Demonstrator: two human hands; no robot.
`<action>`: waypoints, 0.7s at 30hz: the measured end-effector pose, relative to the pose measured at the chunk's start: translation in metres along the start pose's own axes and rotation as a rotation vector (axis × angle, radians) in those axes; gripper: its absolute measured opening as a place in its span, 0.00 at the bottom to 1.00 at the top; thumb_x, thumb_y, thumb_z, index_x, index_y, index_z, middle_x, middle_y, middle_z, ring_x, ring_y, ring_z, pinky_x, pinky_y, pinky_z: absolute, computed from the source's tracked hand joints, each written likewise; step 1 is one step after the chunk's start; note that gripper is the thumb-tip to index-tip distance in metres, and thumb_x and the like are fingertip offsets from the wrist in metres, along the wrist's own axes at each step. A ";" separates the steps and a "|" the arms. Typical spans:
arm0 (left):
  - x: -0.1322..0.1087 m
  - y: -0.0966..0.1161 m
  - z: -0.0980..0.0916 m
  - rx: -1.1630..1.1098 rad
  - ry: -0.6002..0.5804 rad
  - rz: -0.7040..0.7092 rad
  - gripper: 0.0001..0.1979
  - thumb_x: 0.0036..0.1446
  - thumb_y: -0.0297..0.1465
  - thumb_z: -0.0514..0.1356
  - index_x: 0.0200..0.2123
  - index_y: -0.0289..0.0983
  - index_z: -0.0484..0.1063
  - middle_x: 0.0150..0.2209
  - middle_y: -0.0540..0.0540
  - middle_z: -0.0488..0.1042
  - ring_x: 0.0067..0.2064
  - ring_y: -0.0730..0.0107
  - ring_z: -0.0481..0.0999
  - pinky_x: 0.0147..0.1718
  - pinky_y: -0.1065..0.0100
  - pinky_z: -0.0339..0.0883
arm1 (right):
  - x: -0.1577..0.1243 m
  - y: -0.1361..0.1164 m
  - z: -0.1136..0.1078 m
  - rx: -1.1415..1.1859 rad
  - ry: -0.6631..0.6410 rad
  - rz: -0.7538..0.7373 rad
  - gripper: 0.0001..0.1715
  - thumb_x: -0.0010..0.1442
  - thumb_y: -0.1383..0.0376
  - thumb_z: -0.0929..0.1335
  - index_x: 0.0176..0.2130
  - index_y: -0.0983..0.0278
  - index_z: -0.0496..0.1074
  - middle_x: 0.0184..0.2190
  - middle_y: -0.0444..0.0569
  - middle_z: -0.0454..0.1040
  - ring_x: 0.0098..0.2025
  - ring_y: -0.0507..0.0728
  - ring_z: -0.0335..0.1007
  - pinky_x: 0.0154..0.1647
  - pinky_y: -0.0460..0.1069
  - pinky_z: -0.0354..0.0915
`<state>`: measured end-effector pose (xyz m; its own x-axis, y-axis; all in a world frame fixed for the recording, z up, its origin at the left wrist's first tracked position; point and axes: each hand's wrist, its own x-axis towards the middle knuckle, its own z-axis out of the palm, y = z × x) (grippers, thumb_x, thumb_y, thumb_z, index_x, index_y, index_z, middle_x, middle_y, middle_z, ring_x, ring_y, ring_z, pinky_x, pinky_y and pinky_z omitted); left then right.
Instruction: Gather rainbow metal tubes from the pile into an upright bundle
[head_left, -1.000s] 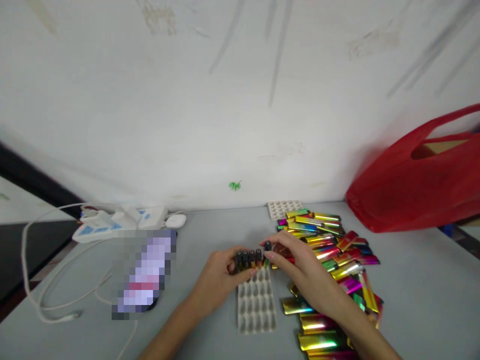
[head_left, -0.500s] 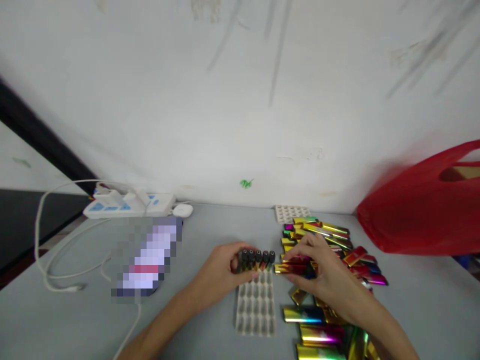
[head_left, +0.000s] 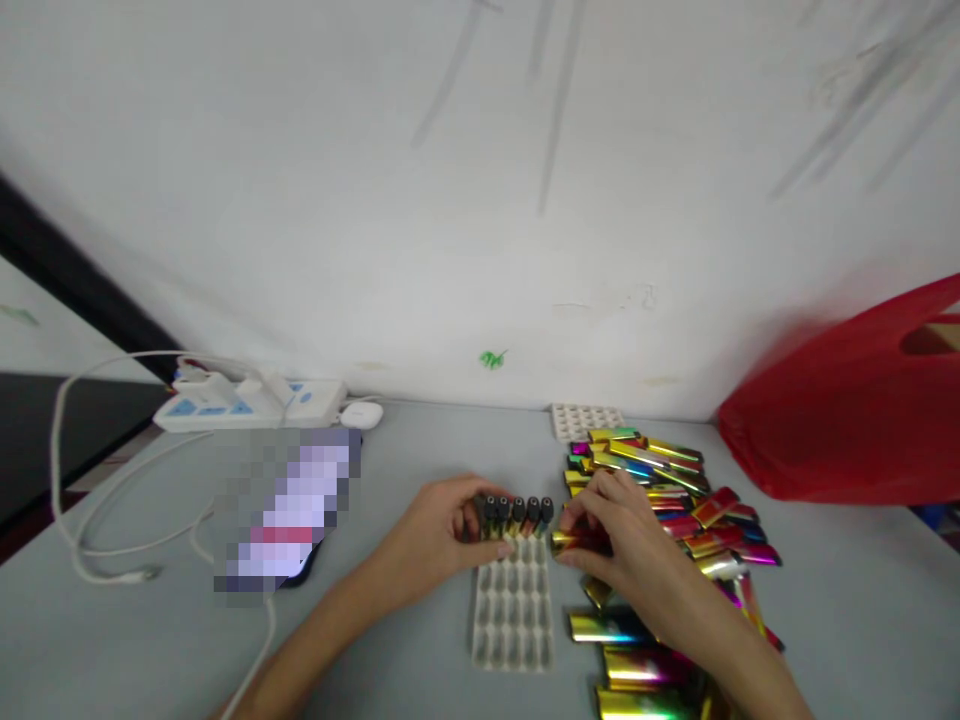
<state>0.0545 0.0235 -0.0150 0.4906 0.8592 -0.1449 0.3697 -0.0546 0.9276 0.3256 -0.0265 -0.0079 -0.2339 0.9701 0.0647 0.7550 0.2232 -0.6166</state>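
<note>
My left hand [head_left: 439, 535] is closed around a row of several small dark-capped shiny sticks [head_left: 517, 512] standing at the far end of a white slotted tray [head_left: 514, 610]. My right hand [head_left: 619, 530] pinches one gold and red shiny stick [head_left: 571, 541] just right of that row, at the edge of a pile of shiny multicoloured sticks [head_left: 660, 520] spread on the grey table [head_left: 397, 640].
A second white slotted tray [head_left: 581, 418] lies by the wall behind the pile. A red plastic bag [head_left: 847, 410] sits at the right. A white power strip [head_left: 247, 405], white cables [head_left: 105, 520], a small white case [head_left: 361, 413] and a blurred phone [head_left: 289, 510] are on the left.
My right hand left the row, reached into the pile and came back holding one shiny stick. The left hand stayed on the row. The camera shifted slightly.
</note>
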 end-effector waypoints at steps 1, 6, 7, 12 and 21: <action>0.000 0.000 -0.001 0.002 -0.005 -0.005 0.23 0.52 0.36 0.76 0.51 0.37 0.85 0.30 0.53 0.74 0.29 0.70 0.69 0.29 0.72 0.62 | 0.000 0.000 0.000 0.006 0.012 -0.003 0.10 0.62 0.65 0.81 0.37 0.57 0.78 0.43 0.51 0.76 0.51 0.69 0.69 0.53 0.62 0.67; -0.002 0.003 -0.009 0.038 -0.054 -0.025 0.25 0.49 0.38 0.79 0.50 0.36 0.84 0.29 0.54 0.73 0.30 0.70 0.71 0.29 0.72 0.63 | 0.002 -0.005 -0.007 0.161 0.159 -0.003 0.08 0.68 0.57 0.77 0.40 0.57 0.78 0.46 0.52 0.78 0.52 0.68 0.73 0.54 0.61 0.68; -0.002 0.003 -0.011 0.036 -0.067 -0.031 0.27 0.48 0.38 0.79 0.50 0.35 0.84 0.29 0.54 0.74 0.30 0.69 0.72 0.29 0.72 0.64 | 0.002 -0.007 -0.008 0.210 0.200 0.017 0.09 0.69 0.55 0.76 0.42 0.57 0.78 0.47 0.51 0.79 0.51 0.67 0.74 0.54 0.60 0.68; -0.001 0.001 -0.013 0.013 -0.108 -0.048 0.35 0.44 0.38 0.82 0.57 0.36 0.82 0.31 0.52 0.78 0.31 0.68 0.75 0.30 0.72 0.66 | 0.003 -0.015 -0.014 0.406 0.367 0.122 0.20 0.74 0.46 0.70 0.40 0.58 0.78 0.30 0.47 0.76 0.35 0.61 0.72 0.39 0.54 0.69; -0.001 0.000 -0.010 -0.017 -0.070 -0.066 0.36 0.42 0.37 0.83 0.56 0.36 0.83 0.30 0.53 0.77 0.32 0.68 0.75 0.31 0.72 0.65 | 0.004 -0.013 -0.012 0.769 0.458 0.362 0.26 0.53 0.45 0.83 0.36 0.60 0.81 0.26 0.45 0.75 0.28 0.57 0.68 0.33 0.52 0.66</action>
<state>0.0456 0.0275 -0.0115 0.5200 0.8230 -0.2287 0.3895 0.0098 0.9210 0.3224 -0.0243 0.0101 0.3185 0.9474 -0.0308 0.0890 -0.0622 -0.9941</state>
